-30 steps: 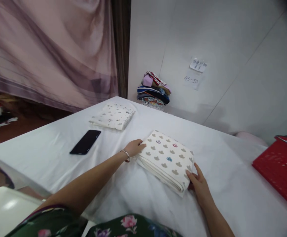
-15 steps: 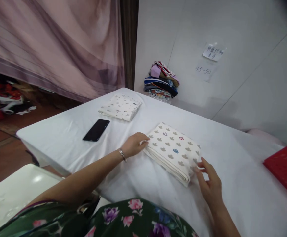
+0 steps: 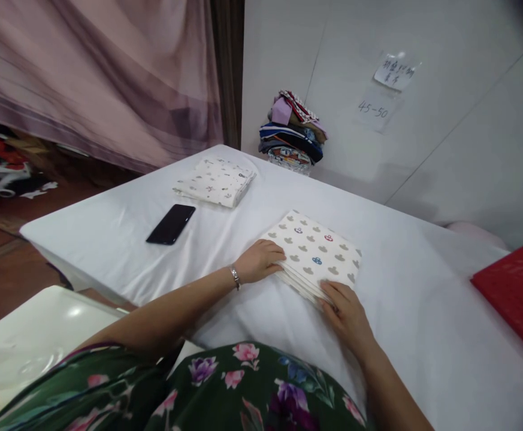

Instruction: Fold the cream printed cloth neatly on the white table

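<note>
A folded white cloth printed with grey mouse-head shapes, a few of them red or blue, lies flat on the white-covered table. At its near left corner, my left hand has closed on the layered edge, fingers on top and thumb at the side. My right hand grips the near edge farther right, fingertips over the top and thumb below. Farther back on the left rests another folded white cloth with small scattered prints. No hand touches that one.
A black phone lies left of my left hand. Behind the table's far edge rises a stack of folded clothes by the wall. A red container stands at the right, a pale plastic chair at the lower left.
My right hand has moved left from the cloth's right corner to its near edge and taken hold. The left hand has slid slightly right along the corner. The view has shifted a little.
</note>
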The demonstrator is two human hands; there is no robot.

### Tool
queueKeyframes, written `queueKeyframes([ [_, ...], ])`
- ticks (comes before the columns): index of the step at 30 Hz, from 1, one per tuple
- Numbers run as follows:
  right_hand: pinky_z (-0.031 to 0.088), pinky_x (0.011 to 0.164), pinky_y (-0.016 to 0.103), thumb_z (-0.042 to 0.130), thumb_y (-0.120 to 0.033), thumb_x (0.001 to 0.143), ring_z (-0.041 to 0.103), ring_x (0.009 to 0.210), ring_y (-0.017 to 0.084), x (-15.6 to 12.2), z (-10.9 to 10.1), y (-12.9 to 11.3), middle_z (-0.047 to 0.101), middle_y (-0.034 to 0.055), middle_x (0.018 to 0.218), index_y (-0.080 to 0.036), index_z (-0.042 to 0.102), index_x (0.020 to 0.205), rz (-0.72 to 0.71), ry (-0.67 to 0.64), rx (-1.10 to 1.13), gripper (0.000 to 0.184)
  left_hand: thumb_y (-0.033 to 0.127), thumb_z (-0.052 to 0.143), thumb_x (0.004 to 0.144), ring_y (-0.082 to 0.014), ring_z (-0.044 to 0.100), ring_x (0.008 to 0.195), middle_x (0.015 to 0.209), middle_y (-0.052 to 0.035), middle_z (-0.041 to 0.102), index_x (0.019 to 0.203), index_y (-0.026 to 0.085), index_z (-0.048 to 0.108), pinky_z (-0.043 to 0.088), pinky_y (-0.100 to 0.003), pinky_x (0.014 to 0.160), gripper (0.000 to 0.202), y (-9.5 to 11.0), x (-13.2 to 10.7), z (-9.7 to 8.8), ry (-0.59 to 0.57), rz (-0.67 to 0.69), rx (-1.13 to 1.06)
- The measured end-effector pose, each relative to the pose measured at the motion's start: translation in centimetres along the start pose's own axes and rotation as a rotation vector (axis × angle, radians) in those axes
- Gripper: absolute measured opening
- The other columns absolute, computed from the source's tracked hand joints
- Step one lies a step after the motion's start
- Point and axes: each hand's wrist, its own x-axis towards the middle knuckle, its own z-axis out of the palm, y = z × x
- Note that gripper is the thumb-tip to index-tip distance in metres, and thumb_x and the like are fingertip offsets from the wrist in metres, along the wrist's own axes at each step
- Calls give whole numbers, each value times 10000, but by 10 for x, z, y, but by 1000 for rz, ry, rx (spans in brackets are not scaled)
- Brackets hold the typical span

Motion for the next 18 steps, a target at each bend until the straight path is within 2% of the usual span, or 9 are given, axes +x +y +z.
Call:
queueKeyframes([
  [4,482,868,383,501,-350,853,541,1018,221,1,0,-2,575,96,1111,-205,567,1146,74,-6,65,333,379,542,829,-163,545,961,1034,-41,632,986,196,622,359,-325,888,254,2,2,-1,5,-19,-43],
  [10,490,830,360,451,-322,877,552,964,204,7,4,-7,594,88,1034,-201,614,1054,175,65,98,270,323,474,872,-155,539,872,941,-37,623,914,203,650,358,-318,830,217,5,10,4,-26,-60,30],
  [18,483,813,359,479,-325,858,540,927,202,10,6,-7,574,79,977,-199,628,1006,153,19,27,245,284,559,821,-161,512,860,894,-31,608,844,203,665,341,-309,813,135,8,21,0,-134,-17,92],
])
